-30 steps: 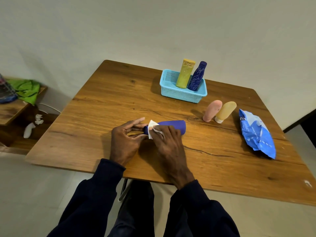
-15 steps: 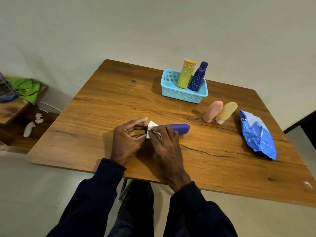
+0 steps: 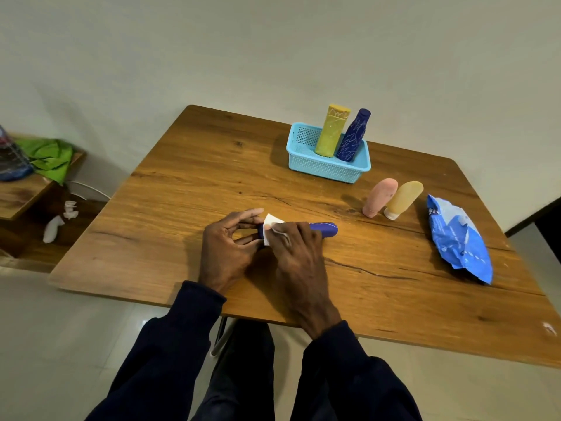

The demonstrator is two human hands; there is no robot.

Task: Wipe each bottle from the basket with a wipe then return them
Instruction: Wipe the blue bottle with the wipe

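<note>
A purple-blue bottle (image 3: pixel 323 229) lies on its side on the wooden table (image 3: pixel 188 189), near the front edge. My left hand (image 3: pixel 226 247) pinches its cap end between thumb and fingers. My right hand (image 3: pixel 299 253) grips the bottle's middle with a white wipe (image 3: pixel 271 223) pressed under the fingers. At the back stands a light blue basket (image 3: pixel 326 168) holding a yellow bottle (image 3: pixel 331 130) and a dark blue patterned bottle (image 3: pixel 353 136), both upright. A pink bottle (image 3: pixel 379 196) and a pale yellow bottle (image 3: pixel 403 198) stand cap-down on the table right of the basket.
A blue pack of wipes (image 3: pixel 460 241) lies at the table's right side. A low wooden shelf (image 3: pixel 18 199) with a green cloth (image 3: pixel 48 158) is off to the left, below table height. The wall runs close behind the table.
The bottle has turned in my hands, its visible end looking narrower. My right hand has shifted slightly along it with the wipe. The left hand keeps its hold.
</note>
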